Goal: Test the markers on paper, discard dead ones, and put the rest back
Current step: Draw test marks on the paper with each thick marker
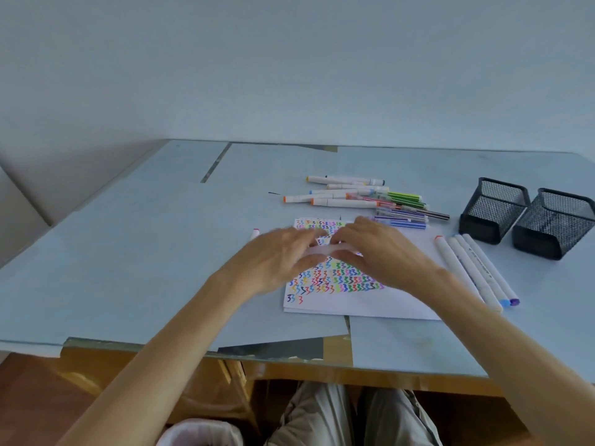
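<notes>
Pale blue covering lines the tabletop (135,259), with a bin (199,434) nearest, below its front edge. Over the paper (363,300) (already crowded with colored squiggles), the left hand (273,259) and right hand (376,249) both clasp one white marker (325,249), blurred. Judged best: pull the cap straight off, keeping the paper still. Right of the paper lie three markers (473,272); beyond it, a marker pile (363,197) and two mesh holders (524,220), then a bare wall (289,59).

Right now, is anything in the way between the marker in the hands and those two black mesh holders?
Nothing tall. Between the white marker held by both hands and the mesh holders, only three markers lie flat beside the paper; lifting clears them.
</notes>
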